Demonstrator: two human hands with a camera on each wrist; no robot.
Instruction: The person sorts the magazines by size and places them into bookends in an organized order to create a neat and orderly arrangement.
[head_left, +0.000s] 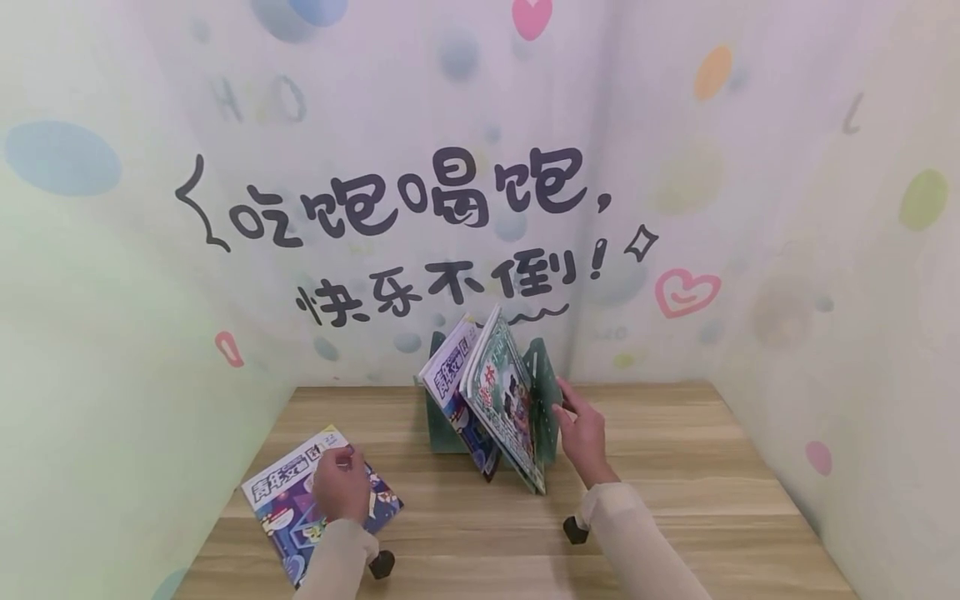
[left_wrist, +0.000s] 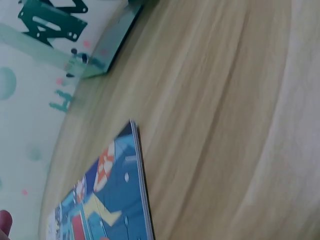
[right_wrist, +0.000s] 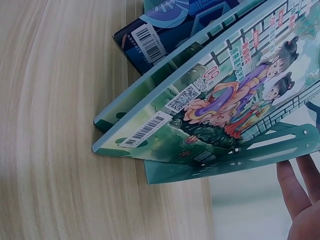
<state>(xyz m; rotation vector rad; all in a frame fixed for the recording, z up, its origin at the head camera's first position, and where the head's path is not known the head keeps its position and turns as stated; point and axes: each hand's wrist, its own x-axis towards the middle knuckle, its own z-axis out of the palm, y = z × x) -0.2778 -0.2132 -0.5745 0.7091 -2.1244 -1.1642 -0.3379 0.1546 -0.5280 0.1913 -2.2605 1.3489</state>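
Observation:
A green metal book stand (head_left: 550, 408) with cut-out side panels stands at the back of the table. Between its panels lean a purple-blue magazine (head_left: 452, 377) and green-covered magazines (head_left: 517, 408), tilted to the left at the top. My right hand (head_left: 587, 433) touches the outer face of the right panel; in the right wrist view its fingers (right_wrist: 291, 187) are fairly straight against it. Another purple-blue magazine (head_left: 281, 508) lies flat at the left. Over its upper right part is my left hand (head_left: 343, 485), fingers loosely bent, with nothing seen in them. Most of that hand is outside the left wrist view.
The wood-grain table (head_left: 675, 500) meets a printed backdrop (head_left: 420, 108) with dark lettering behind the stand. Side walls (head_left: 97, 333) enclose the table left and right. Small black pieces (head_left: 576, 530) hang under both wrists.

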